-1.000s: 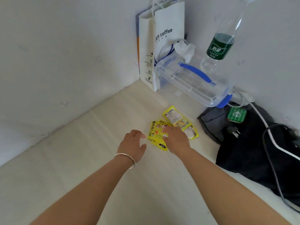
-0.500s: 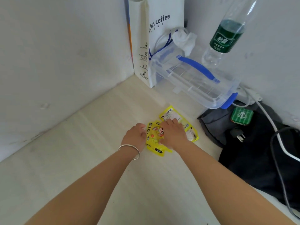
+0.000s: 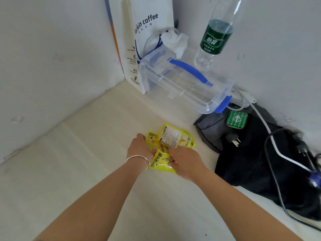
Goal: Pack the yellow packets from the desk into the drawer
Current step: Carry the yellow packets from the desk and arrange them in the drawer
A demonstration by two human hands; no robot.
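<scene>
Several yellow packets (image 3: 175, 138) lie bunched together on the pale desk (image 3: 86, 153), the top one showing its white printed back. My left hand (image 3: 139, 147), with a silver bracelet on the wrist, presses against the pile's left side, fingers curled on the packets. My right hand (image 3: 186, 160) grips the pile from the right, its fingers closed on the nearest packet (image 3: 160, 162). No drawer is in view.
A clear plastic box with a blue handle (image 3: 187, 82) stands behind the packets, beside a white coffee bag (image 3: 142, 40) and a water bottle (image 3: 215, 37). A dark bag (image 3: 257, 159) with a green case, a plug and cables lies to the right.
Both hands closed in on the packets and gathered them into a bunch. The packets were pulled nearer and now overlap.
</scene>
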